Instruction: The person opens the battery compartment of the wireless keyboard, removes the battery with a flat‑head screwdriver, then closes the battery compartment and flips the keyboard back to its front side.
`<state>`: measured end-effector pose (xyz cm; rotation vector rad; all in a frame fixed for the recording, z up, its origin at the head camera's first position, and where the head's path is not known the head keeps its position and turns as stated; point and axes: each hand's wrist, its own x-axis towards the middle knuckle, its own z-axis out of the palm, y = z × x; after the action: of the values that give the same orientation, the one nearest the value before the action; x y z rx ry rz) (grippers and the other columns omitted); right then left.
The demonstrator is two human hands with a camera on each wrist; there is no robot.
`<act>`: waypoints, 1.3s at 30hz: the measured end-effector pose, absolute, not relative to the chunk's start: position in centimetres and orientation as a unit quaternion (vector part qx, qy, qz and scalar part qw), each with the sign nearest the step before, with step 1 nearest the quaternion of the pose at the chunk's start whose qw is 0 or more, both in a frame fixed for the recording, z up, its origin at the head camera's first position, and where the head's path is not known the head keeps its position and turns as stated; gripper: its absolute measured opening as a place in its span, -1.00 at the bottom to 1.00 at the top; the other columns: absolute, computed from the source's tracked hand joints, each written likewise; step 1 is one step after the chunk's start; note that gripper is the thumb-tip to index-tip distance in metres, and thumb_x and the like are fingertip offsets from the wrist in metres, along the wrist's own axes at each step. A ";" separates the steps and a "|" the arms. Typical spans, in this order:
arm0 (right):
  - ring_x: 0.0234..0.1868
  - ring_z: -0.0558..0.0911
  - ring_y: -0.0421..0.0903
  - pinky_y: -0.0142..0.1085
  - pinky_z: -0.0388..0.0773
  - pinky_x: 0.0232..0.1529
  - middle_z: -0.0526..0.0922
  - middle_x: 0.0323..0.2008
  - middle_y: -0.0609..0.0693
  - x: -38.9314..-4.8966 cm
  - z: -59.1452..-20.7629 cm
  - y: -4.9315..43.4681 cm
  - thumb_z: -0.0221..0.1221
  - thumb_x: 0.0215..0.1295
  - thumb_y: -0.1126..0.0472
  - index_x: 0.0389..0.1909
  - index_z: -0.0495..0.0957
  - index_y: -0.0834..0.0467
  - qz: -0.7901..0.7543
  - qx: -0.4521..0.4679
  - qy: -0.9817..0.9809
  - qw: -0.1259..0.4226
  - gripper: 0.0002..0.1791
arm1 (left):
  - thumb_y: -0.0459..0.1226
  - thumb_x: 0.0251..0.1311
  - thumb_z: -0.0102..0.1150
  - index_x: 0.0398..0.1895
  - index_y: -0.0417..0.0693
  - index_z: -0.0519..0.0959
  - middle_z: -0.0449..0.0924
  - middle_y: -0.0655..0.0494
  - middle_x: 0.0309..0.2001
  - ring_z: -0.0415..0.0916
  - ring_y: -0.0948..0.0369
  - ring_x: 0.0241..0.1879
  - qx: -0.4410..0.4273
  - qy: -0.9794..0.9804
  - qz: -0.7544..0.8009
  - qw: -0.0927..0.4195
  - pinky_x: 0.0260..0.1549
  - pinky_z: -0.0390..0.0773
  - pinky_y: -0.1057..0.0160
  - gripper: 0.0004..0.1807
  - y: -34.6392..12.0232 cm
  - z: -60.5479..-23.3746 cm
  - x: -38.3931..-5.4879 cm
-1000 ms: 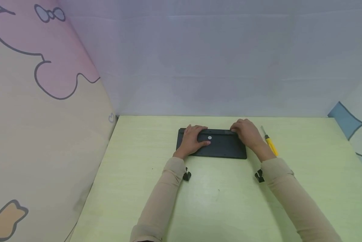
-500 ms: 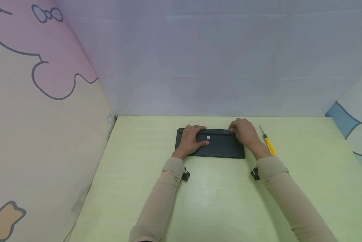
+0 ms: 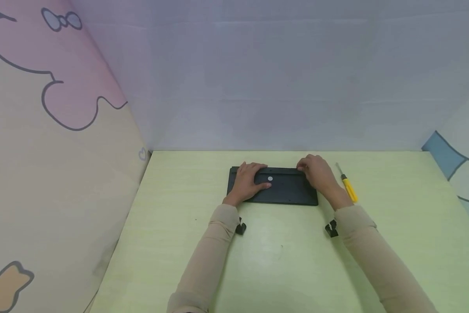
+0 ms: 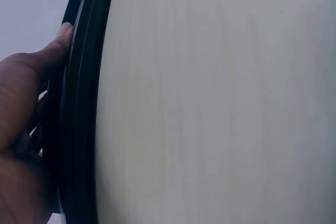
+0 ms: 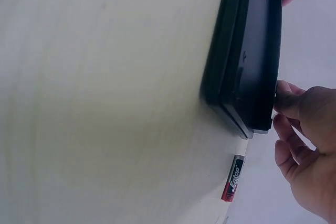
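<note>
A black keyboard (image 3: 285,189) lies underside up on the table, with a raised strip along its far side and a small round white sticker. My left hand (image 3: 247,181) rests spread over its left part, thumb on the underside and fingertips near the far edge. At the far right, my right hand (image 3: 316,171) has bent fingers at the raised strip. In the right wrist view, the thumb and a finger of the right hand (image 5: 307,135) pinch that edge. Whether something small sits between them is hidden. A red and black battery (image 5: 233,178) lies beside the keyboard's end.
A screwdriver (image 3: 349,187) with a yellow handle lies right of the keyboard, its shaft pointing to the back. The pale table (image 3: 281,269) ends at a curtain-like backdrop (image 3: 258,87) behind. A printed wall (image 3: 62,174) stands at the left.
Both hands keep their places on the keyboard. The whole head view has shifted a little; the right fingers show at most a very slight movement.
</note>
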<state>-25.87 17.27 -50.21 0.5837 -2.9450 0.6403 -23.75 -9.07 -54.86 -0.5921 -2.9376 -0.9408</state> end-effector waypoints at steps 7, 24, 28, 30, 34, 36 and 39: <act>-0.22 0.59 0.18 0.06 0.57 -0.13 0.70 -0.26 0.22 -25.1 -50.1 17.5 0.23 0.42 0.32 -0.17 0.72 0.29 0.224 0.207 -0.950 0.073 -0.86 | 0.07 0.24 0.37 0.46 0.13 0.39 0.46 0.07 0.41 0.32 0.06 0.49 -0.187 -0.936 -0.297 -0.001 0.71 -0.19 0.01 -0.26 -9.1 -54.8 -23.8; -0.01 0.65 0.27 0.19 0.58 0.06 0.69 -0.09 0.30 -23.5 -49.0 21.0 0.13 0.52 0.21 0.02 0.66 0.34 0.221 0.159 -0.962 0.034 -0.71 | 0.05 0.24 0.38 0.46 0.11 0.40 0.46 0.04 0.41 0.31 0.04 0.49 -0.184 -0.937 -0.297 -0.002 0.71 -0.18 0.01 -0.26 -8.9 -54.5 -23.6; -0.04 0.68 0.28 0.21 0.61 0.03 0.70 -0.08 0.33 -23.0 -49.0 22.2 0.12 0.52 0.18 0.03 0.65 0.36 0.216 0.144 -0.965 0.041 -0.68 | 0.05 0.24 0.38 0.46 0.11 0.40 0.46 0.04 0.41 0.32 0.04 0.49 -0.185 -0.938 -0.293 -0.002 0.71 -0.17 0.00 -0.26 -9.0 -54.4 -23.6; -0.05 0.69 0.29 0.21 0.62 0.00 0.70 -0.07 0.35 -22.7 -49.0 22.9 0.12 0.52 0.19 0.02 0.65 0.36 0.216 0.133 -0.967 0.039 -0.68 | 0.05 0.24 0.37 0.46 0.11 0.39 0.45 0.04 0.42 0.31 0.04 0.50 -0.185 -0.938 -0.291 -0.004 0.71 -0.17 0.00 -0.26 -9.0 -54.3 -23.5; -0.10 0.68 0.30 0.21 0.62 -0.07 0.69 -0.10 0.39 -22.1 -49.2 24.2 0.13 0.50 0.21 -0.03 0.67 0.38 0.214 0.116 -0.969 0.038 -0.70 | 0.05 0.25 0.37 0.47 0.11 0.39 0.44 0.03 0.42 0.30 0.03 0.50 -0.187 -0.938 -0.290 -0.008 0.71 -0.18 -0.01 -0.26 -9.1 -54.1 -23.5; -0.11 0.68 0.31 0.22 0.61 -0.09 0.69 -0.12 0.41 -21.9 -49.2 24.8 0.14 0.48 0.23 -0.04 0.67 0.40 0.215 0.110 -0.969 0.043 -0.70 | 0.05 0.25 0.36 0.47 0.11 0.39 0.44 0.03 0.43 0.30 0.03 0.51 -0.186 -0.939 -0.290 -0.008 0.71 -0.18 -0.01 -0.26 -9.1 -54.1 -23.5; -0.15 0.67 0.33 0.24 0.60 -0.11 0.68 -0.16 0.42 -21.5 -49.3 25.6 0.15 0.45 0.25 -0.05 0.65 0.44 0.215 0.103 -0.970 0.052 -0.70 | 0.04 0.25 0.37 0.47 0.11 0.39 0.44 0.02 0.42 0.30 0.03 0.50 -0.185 -0.938 -0.292 -0.008 0.71 -0.17 -0.01 -0.26 -9.2 -54.0 -23.5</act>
<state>-21.49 25.55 -49.33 0.3127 -2.9494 0.6543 -23.54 -9.18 -54.05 -0.5835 -2.9630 -0.9206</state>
